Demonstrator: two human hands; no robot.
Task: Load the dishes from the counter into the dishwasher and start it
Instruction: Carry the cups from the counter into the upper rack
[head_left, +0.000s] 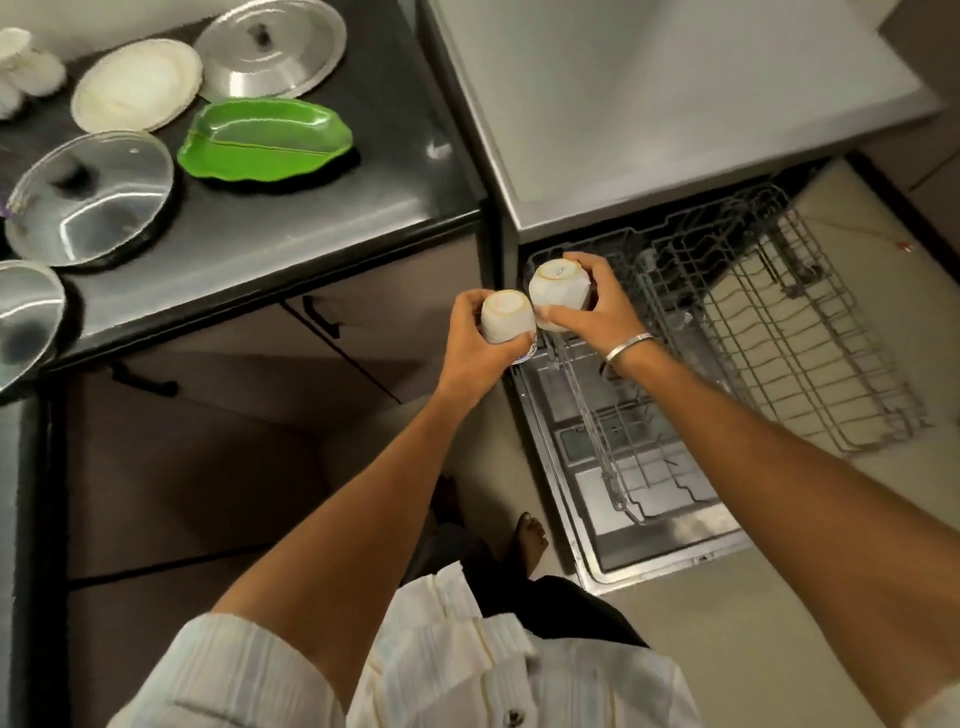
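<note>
My left hand (475, 345) grips a white cup (506, 317) held upside down, just left of the dishwasher. In my right hand (592, 306) is a second white cup (558, 286), also bottom up, over the near left corner of the pulled-out upper rack (779, 332). The two cups nearly touch. The dishwasher door (649, 525) lies open below, with the rack's wire grid holding nothing visible. On the dark counter (322, 228) lie a green leaf-shaped plate (265, 140), a white plate (135, 85), a steel lid (270, 47) and a glass lid (91, 197).
More white cups (26, 67) stand at the counter's far left and another steel lid (26, 322) sits at its left edge. Cabinet doors with dark handles (322, 317) are under the counter. My bare foot (530, 540) stands beside the open door on the tiled floor.
</note>
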